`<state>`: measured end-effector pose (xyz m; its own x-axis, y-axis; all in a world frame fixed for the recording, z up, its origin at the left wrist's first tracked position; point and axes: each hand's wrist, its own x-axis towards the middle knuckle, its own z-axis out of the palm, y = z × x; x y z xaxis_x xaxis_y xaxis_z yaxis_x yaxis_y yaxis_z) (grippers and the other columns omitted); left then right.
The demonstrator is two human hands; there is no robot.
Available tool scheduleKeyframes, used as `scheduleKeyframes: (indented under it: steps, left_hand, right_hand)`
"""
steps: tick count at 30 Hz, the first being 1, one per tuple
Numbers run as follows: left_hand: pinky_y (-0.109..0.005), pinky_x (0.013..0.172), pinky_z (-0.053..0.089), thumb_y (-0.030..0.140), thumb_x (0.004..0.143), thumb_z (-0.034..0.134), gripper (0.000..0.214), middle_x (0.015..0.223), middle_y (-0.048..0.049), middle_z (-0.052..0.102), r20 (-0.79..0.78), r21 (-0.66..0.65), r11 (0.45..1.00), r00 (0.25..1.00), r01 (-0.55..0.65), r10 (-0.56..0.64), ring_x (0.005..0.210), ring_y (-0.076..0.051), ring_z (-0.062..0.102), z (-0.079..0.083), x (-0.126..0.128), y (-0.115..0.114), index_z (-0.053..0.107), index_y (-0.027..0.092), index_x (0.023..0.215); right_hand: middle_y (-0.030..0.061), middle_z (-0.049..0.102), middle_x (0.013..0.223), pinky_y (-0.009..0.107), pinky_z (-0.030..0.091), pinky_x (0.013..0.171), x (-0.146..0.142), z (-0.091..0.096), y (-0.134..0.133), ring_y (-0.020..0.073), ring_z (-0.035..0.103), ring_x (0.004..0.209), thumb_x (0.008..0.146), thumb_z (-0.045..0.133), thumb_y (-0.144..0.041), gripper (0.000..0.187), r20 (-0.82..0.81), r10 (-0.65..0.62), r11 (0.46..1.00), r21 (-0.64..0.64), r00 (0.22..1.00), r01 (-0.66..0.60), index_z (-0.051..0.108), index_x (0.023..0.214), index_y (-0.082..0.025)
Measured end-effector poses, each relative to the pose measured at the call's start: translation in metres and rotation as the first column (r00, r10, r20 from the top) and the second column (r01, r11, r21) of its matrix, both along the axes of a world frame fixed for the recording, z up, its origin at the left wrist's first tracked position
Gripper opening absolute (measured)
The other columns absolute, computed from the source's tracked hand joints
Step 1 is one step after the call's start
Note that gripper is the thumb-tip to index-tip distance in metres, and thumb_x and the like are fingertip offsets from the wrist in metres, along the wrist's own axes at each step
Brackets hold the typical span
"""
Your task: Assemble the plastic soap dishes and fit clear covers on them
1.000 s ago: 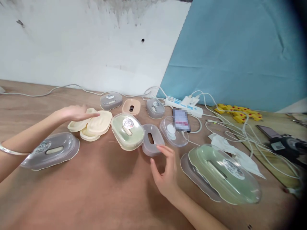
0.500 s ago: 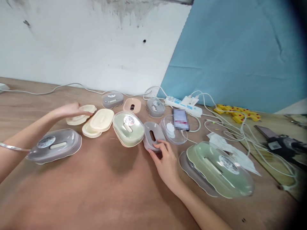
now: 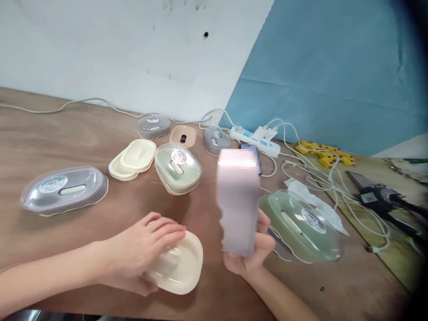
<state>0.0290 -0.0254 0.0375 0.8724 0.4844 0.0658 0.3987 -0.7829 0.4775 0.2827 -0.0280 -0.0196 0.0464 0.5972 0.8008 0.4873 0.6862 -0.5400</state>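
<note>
Upright, grey tray (image 3: 238, 205) stands in right hand (image 3: 249, 254).

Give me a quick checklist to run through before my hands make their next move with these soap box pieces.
1. Left hand has a secure hold of the cream tray: ok, fingers lie over its top and it rests on the table.
2. Right hand holds the grey piece: ok, it stands upright in the grip, though blurred.
3. Which way the grey piece faces: cannot tell, motion blur.
4. Gap between the two held pieces: ok, they are apart.
5. Room on the right: not ok, the green lidded soap box lies close beside the right hand.
6. Cables away from both hands: ok, they lie farther back.
</note>
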Motion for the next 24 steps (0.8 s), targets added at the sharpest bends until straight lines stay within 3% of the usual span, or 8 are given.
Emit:
scheduleKeyframes:
  steps: [3, 6, 10, 13, 16, 20, 24]
  left_hand:
    - [-0.05, 0.098, 0.041, 0.031, 0.054, 0.08, 0.085, 0.126, -0.012, 0.06, -0.016, -0.138, 0.99, 0.999, -0.037, 0.036, 0.11, -0.034, 0.057, -0.016, 0.011, 0.0, 0.041, 0.021, 0.129]
    - [-0.057, 0.104, 0.035, 0.048, 0.062, 0.079, 0.079, 0.126, -0.0095, 0.06, 0.036, -0.21, 0.972, 0.992, -0.109, 0.119, 0.12, -0.038, 0.052, -0.022, 0.006, 0.01, 0.046, 0.026, 0.13]
    - [-0.058, 0.108, 0.032, 0.065, 0.051, 0.081, 0.113, 0.141, -0.0109, 0.049, 0.133, -0.284, 0.936, 0.958, -0.209, 0.255, 0.13, -0.041, 0.041, -0.035, -0.011, 0.021, 0.029, 0.029, 0.145]
    - [-0.054, 0.105, 0.037, 0.063, 0.051, 0.082, 0.118, 0.145, -0.0118, 0.043, 0.123, -0.301, 0.936, 0.966, -0.181, 0.226, 0.127, -0.039, 0.045, -0.042, -0.024, 0.029, 0.021, 0.03, 0.146]
    - [-0.054, 0.105, 0.036, 0.059, 0.055, 0.082, 0.119, 0.144, -0.0134, 0.042, 0.084, -0.265, 0.948, 0.975, -0.178, 0.206, 0.128, -0.04, 0.044, -0.043, -0.034, 0.037, 0.013, 0.029, 0.148]
    - [-0.054, 0.105, 0.036, 0.055, 0.058, 0.083, 0.123, 0.141, -0.0122, 0.046, 0.085, -0.242, 0.936, 0.955, -0.256, 0.283, 0.128, -0.039, 0.043, -0.039, -0.038, 0.042, 0.003, 0.03, 0.148]
    - [-0.054, 0.101, 0.04, 0.054, 0.06, 0.083, 0.121, 0.145, -0.0127, 0.04, 0.101, -0.245, 0.936, 0.953, -0.254, 0.285, 0.127, -0.039, 0.044, -0.037, -0.036, 0.042, 0.002, 0.034, 0.148]
  right_hand:
    - [0.0109, 0.045, 0.125, 0.046, 0.055, 0.073, -0.005, 0.008, -0.004, 0.0282, 0.06, 0.105, 0.087, 0.046, -0.039, 0.016, 0.067, 0.144, 0.981, 0.12, 0.987, -0.151, 0.049, 0.099, -0.029]
    - [0.0115, 0.05, 0.12, 0.047, 0.055, 0.072, -0.002, 0.006, -0.007, 0.0279, 0.062, 0.098, 0.084, 0.045, -0.043, 0.021, 0.151, 0.19, 0.977, 0.068, 0.97, -0.202, 0.056, 0.094, -0.028]
    - [0.0123, 0.054, 0.118, 0.048, 0.055, 0.075, 0.01, -0.007, -0.013, 0.0305, 0.062, 0.101, 0.075, 0.052, -0.045, 0.025, 0.205, 0.293, 0.956, -0.04, 0.934, -0.291, 0.063, 0.087, -0.026]
    - [0.0121, 0.053, 0.124, 0.05, 0.054, 0.084, 0.016, -0.005, -0.014, 0.0312, 0.06, 0.109, 0.074, 0.056, -0.037, 0.026, 0.219, 0.391, 0.92, -0.106, 0.894, -0.377, 0.061, 0.096, -0.026]
    - [0.0124, 0.054, 0.124, 0.052, 0.052, 0.091, 0.015, 0.005, -0.01, 0.0287, 0.06, 0.111, 0.077, 0.06, -0.034, 0.027, 0.32, 0.5, 0.866, -0.207, 0.805, -0.455, 0.057, 0.102, -0.024]
    - [0.0108, 0.061, 0.118, 0.049, 0.054, 0.091, 0.007, 0.016, -0.005, 0.0278, 0.058, 0.115, 0.079, 0.065, -0.032, 0.024, 0.511, 0.509, 0.86, -0.322, 0.692, -0.395, 0.059, 0.101, -0.023]
    - [0.0107, 0.062, 0.122, 0.051, 0.052, 0.095, 0.001, 0.019, -0.003, 0.0294, 0.051, 0.126, 0.083, 0.06, -0.029, 0.02, 0.531, 0.504, 0.863, -0.331, 0.682, -0.381, 0.06, 0.103, -0.023]
